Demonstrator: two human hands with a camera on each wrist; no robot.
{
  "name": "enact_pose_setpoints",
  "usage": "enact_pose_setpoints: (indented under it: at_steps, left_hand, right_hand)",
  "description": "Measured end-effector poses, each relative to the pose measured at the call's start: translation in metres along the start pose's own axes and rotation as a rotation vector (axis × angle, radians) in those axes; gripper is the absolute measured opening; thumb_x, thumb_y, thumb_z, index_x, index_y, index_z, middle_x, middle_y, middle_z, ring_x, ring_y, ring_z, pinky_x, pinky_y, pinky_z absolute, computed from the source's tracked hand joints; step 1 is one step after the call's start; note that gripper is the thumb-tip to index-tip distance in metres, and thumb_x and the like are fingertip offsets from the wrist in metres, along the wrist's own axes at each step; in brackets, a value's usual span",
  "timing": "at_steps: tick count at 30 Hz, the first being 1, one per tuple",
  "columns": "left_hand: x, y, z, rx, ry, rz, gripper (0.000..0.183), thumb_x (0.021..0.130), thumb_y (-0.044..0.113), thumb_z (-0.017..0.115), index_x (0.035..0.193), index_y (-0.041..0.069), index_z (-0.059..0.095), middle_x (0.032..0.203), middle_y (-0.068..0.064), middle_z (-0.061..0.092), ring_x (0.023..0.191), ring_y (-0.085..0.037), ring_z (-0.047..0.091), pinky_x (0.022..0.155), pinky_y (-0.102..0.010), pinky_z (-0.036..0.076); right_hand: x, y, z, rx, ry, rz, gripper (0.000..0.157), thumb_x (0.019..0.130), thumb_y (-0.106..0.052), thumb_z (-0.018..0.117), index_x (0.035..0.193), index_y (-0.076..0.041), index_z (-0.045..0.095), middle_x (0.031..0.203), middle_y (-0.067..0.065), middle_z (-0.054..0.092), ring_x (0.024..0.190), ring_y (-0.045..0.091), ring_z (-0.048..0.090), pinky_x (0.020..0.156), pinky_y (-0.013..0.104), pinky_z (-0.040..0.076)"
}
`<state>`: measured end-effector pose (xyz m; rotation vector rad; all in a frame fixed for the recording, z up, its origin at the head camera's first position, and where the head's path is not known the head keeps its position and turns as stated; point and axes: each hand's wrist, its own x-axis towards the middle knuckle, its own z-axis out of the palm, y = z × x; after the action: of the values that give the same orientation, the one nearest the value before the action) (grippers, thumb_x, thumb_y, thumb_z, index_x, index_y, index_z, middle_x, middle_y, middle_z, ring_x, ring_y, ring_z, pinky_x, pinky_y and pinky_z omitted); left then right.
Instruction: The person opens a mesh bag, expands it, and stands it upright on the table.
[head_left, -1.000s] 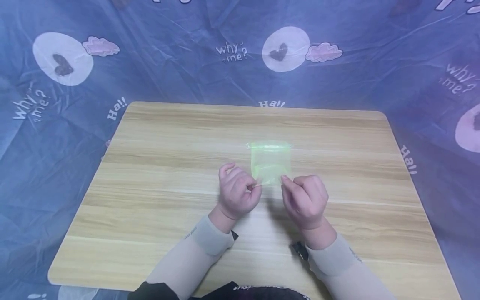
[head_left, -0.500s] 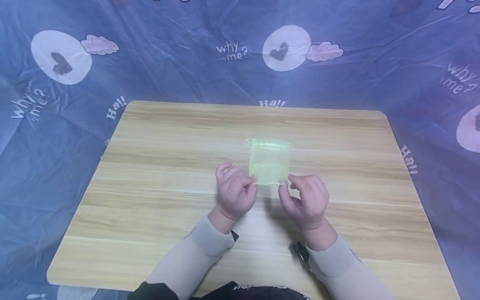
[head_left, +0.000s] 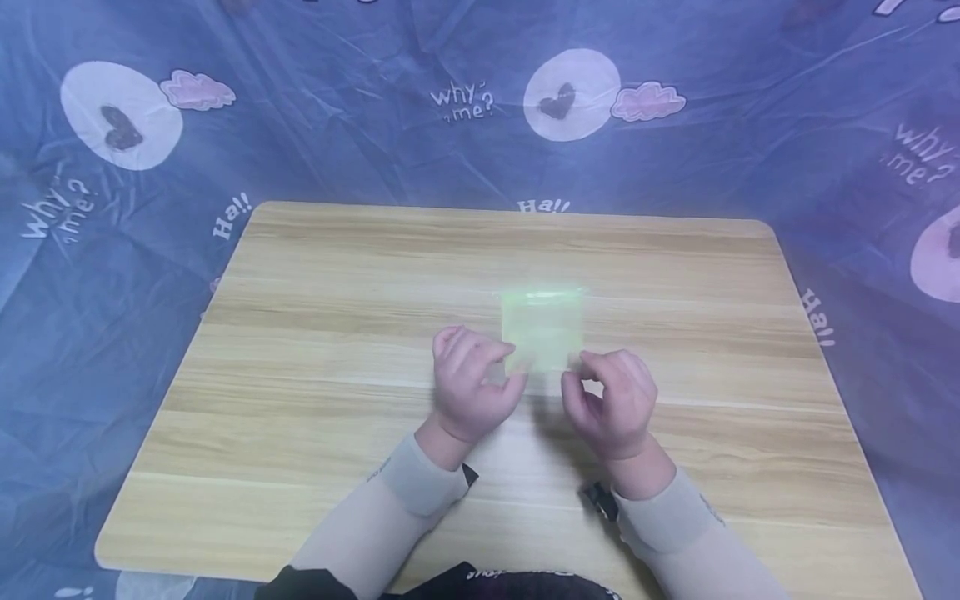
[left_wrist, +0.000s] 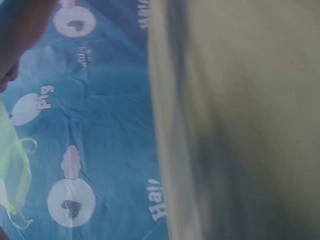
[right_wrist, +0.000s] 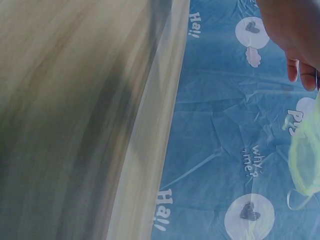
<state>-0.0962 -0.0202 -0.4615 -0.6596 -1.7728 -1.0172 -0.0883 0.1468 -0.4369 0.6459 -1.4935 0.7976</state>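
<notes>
A small sheer pale-green drawstring pouch [head_left: 543, 323] is held up over the middle of the table. My left hand [head_left: 474, 387] holds its near left corner, with the index finger lifted apart from the thumb. At the near right corner my right hand [head_left: 613, 404] pinches the pouch, thumb and index bent. Fingertips show faintly through the thin fabric. In the left wrist view the pouch [left_wrist: 12, 172] and its thin ribbon hang at the left edge. The right wrist view has the pouch [right_wrist: 306, 157] at the right edge, with a ribbon loop below; the fingertips are partly cut off.
A light wood-grain table [head_left: 322, 333] with rounded corners spreads under both hands. Blue printed cloth [head_left: 337, 125] hangs behind it and at its sides. Each wrist wears a pale band over the sleeve, with a small dark piece [head_left: 600, 502] on the right one.
The left index finger has spread away from the thumb. The right thumb and index have parted somewhat. The pouch's far edge rose slightly, then came down again; it stays between the hands.
</notes>
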Motion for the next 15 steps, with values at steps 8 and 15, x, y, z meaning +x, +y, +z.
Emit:
enact_pose_setpoints:
  at_steps: [8, 15]
  left_hand:
    - [-0.0018, -0.0078, 0.005, 0.076, 0.03, 0.187, 0.012, 0.084, 0.016, 0.073, 0.093, 0.012, 0.081, 0.08, 0.0, 0.068, 0.068, -0.018, 0.062, 0.082, -0.049, 0.044]
    - [-0.0006, -0.0025, 0.0051, 0.091, 0.093, 0.104, 0.008, 0.084, 0.004, 0.079, 0.084, 0.01, 0.083, 0.073, 0.001, 0.061, 0.064, -0.019, 0.055, 0.077, -0.043, 0.039]
  right_hand:
    - [0.0037, 0.0031, -0.0021, -0.027, 0.013, -0.012, 0.015, 0.076, 0.008, 0.056, 0.09, 0.007, 0.061, 0.059, 0.011, 0.052, 0.047, 0.024, 0.037, 0.042, 0.03, 0.026]
    - [0.0015, -0.0004, -0.0015, -0.02, 0.0, -0.037, 0.012, 0.078, 0.006, 0.057, 0.089, 0.006, 0.062, 0.059, 0.008, 0.055, 0.046, 0.021, 0.037, 0.041, 0.029, 0.026]
